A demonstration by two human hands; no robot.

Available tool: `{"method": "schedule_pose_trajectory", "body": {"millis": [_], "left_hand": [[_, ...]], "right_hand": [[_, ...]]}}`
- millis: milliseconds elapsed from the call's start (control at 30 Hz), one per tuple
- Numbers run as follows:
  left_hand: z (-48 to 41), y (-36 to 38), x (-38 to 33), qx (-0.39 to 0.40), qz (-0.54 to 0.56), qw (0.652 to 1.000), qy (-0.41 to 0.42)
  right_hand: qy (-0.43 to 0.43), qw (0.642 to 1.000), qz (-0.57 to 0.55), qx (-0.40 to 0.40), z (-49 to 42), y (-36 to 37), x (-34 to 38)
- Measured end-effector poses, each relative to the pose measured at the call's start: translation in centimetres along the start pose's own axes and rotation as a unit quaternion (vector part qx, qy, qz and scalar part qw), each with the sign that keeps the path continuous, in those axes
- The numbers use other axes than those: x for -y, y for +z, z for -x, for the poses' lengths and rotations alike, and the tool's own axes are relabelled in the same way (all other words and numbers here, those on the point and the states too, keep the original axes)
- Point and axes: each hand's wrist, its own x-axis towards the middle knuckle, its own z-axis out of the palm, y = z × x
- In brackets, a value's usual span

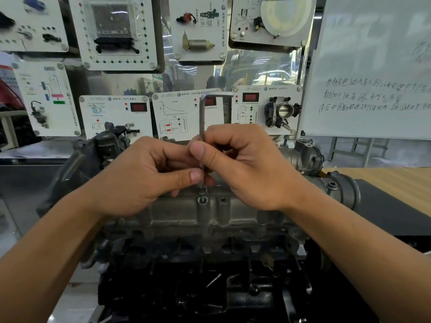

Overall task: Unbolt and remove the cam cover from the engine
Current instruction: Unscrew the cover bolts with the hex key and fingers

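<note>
Engine: dark, greasy metal engine block (186, 287), below the bolt.
Cam cover: grey cast-metal cam cover (182, 217) around the bolt, seated on the engine. Likely rigid, weighty and oily, so lift it by both long edges.
Bolt: small steel bolt (202, 198), apparently partly raised.
Hands: left hand (140, 178) and right hand (247, 169) pinch the key just above the bolt.
Hex key: grey L-shaped steel hex key (202, 113), upright, tip in the bolt.
</note>
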Motion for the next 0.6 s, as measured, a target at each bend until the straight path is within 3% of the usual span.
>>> {"method": "schedule_pose_trajectory", "body": {"millis": [200,300,600], "left_hand": [[-0.03,0.03,0.36,-0.003,0.011,1.000,-0.009],[-0.09,0.14,0.63,-0.024,0.009,1.000,-0.010],[-0.32,0.65,0.53,-0.080,-0.021,0.997,0.010]], "right_hand": [[-0.011,0.999,0.039,0.015,0.14,0.06,0.33],[-0.019,0.998,0.055,-0.016,0.16,0.10,0.38],[-0.016,0.998,-0.005,-0.068,0.13,0.27,0.06]]}}
